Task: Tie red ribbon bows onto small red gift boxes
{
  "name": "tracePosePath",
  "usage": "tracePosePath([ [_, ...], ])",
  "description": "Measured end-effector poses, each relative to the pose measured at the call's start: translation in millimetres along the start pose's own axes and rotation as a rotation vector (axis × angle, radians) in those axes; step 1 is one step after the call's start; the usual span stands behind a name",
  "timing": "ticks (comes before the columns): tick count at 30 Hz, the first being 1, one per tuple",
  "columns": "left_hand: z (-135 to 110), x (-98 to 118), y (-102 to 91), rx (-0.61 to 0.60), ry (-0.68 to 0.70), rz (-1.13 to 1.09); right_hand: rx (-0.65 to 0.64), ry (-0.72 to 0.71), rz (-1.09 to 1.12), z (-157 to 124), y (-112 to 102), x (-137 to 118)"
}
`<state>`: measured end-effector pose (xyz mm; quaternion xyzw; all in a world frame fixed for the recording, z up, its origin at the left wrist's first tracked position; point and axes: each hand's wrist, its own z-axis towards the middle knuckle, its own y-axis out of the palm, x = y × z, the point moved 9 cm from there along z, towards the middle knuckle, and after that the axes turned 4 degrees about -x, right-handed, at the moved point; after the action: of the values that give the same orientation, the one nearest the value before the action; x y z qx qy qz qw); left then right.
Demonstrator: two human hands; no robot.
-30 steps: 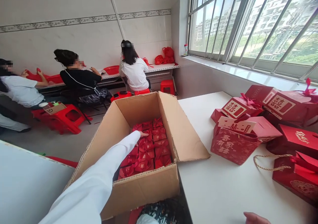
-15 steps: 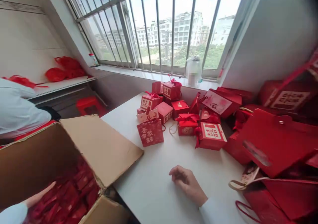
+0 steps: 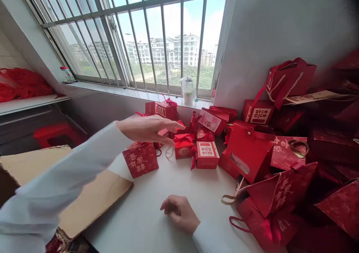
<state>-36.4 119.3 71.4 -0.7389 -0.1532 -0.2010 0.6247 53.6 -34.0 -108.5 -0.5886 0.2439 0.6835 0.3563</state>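
- Hovering open and empty, left hand [image 3: 148, 129] stretched just above red gift boxes [image 3: 183, 146]
- Resting curled loosely, right hand [image 3: 179, 213] on the white surface [image 3: 134, 215], near a red paper gift bag [image 3: 140, 159] and a cardboard flap [image 3: 95, 193]

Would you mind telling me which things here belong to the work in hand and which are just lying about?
Belonging to the work:
left hand
right hand
ribbon-tied red gift box
red double-happiness box
red calligraphy gift bag

Just lying about:
clear plastic jug on the windowsill
red plastic stool
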Motion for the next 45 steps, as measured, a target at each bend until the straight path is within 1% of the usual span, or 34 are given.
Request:
tracePosePath([
  [1,0,38,22.1,-0.122,0.187,0.083,0.004,-0.001,-0.001,0,0,0],
  [2,-4,74,51.2,-0.257,0.397,0.188,0.011,0.003,-0.002,0,-1,1],
  [3,-5,100,74.0,-0.287,0.508,0.263,0.018,0.01,-0.004,0,-1,2],
  [4,-2,115,95.1,-0.286,0.538,0.325,0.027,0.02,-0.004,0,-1,3],
  [5,6,121,113.3,-0.267,0.508,0.377,0.037,0.033,-0.004,0,-2,5],
  [6,16,120,128.8,-0.248,0.437,0.422,0.044,0.046,0.002,1,-2,7],
  [7,25,117,139.3,-0.211,0.384,0.44,0.056,0.056,0.016,2,-2,9],
  [8,33,114,148.5,-0.195,0.37,0.443,0.065,0.062,0.024,3,-2,11],
  [10,46,103,158.5,-0.177,0.362,0.435,0.089,0.07,0.016,5,-3,12],
  [13,54,90,159.8,-0.171,0.378,0.407,0.145,0.048,-0.039,1,-11,6],
  [15,51,86,155.4,-0.158,0.392,0.389,0.225,0.018,-0.099,-11,-24,-4],
  [16,46,85,151.6,-0.144,0.396,0.379,0.295,-0.003,-0.143,-21,-34,-10],
  [17,39,86,146.8,-0.126,0.397,0.368,0.396,-0.016,-0.197,-33,-48,-17],
  [19,22,86,135.0,-0.084,0.379,0.345,0.675,-0.022,-0.319,-62,-78,-33],
  [21,4,86,125.0,-0.074,0.327,0.332,0.909,0.041,-0.431,-85,-98,-44],
  [22,-5,84,121.9,-0.085,0.282,0.329,0.98,0.07,-0.49,-89,-103,-48],
  [23,-12,84,120.1,-0.097,0.248,0.329,1.018,0.079,-0.544,-89,-105,-53],
  [25,-24,86,121.5,-0.133,0.218,0.332,0.99,0.106,-0.621,-73,-103,-56],
  [27,-29,85,123.9,-0.149,0.182,0.336,0.939,0.096,-0.677,-54,-100,-55],
  [30,-26,75,122.6,-0.159,0.145,0.317,0.92,0.022,-0.72,-37,-104,-57],
  [32,-21,67,118.3,-0.179,0.201,0.255,0.874,-0.015,-0.716,-33,-110,-57],
  [33,-19,64,115.8,-0.194,0.26,0.202,0.848,-0.015,-0.674,-32,-116,-54],
  [34,-18,62,112.4,-0.203,0.334,0.134,0.847,0.0,-0.586,-33,-124,-49],
  [36,-19,57,107.2,-0.216,0.459,0.006,0.864,0.023,-0.282,-37,-141,-33],
  [37,-18,52,106.2,-0.216,0.484,-0.033,0.881,0.041,-0.143,-39,-147,-24],
  [38,-17,45,107.1,-0.216,0.481,-0.059,0.891,0.056,-0.079,-39,-153,-18],
  [39,-15,37,109.6,-0.219,0.462,-0.079,0.904,0.071,-0.028,-39,-157,-12],
  [42,-9,21,122.8,-0.264,0.428,-0.163,0.946,0.115,0.004,-37,-164,-3],
  [45,-6,16,131.5,-0.307,0.451,-0.245,0.962,0.149,0.013,-37,-163,0],
])
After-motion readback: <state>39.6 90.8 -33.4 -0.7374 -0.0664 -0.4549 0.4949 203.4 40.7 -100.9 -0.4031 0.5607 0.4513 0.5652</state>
